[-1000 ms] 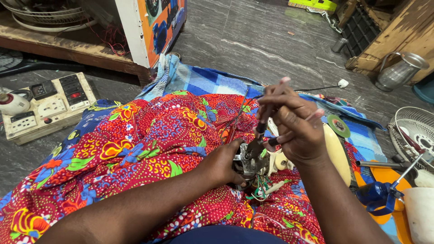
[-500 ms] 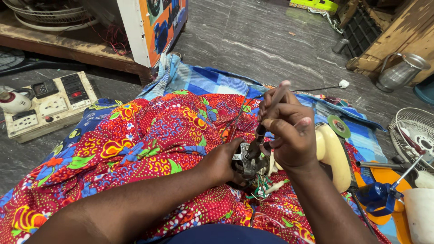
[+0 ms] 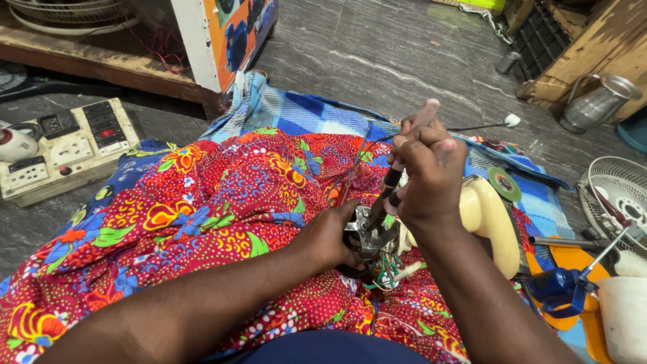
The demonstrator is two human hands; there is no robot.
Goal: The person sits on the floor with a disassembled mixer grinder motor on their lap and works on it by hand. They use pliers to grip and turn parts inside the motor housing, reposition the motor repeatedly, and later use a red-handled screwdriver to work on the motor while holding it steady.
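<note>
Two hands on lap; left hand (image 3: 328,237) steadying motor (image 3: 367,232), right hand (image 3: 426,176) gripping screwdriver (image 3: 402,165)

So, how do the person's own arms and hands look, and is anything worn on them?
Both forearms are bare as far as the picture shows: no sleeves, no gloves, no watch or bracelet. The left hand and the right hand show no rings that I can see. No markings are visible on the arms. Red flowered cloth covers the lap beneath them.
</note>
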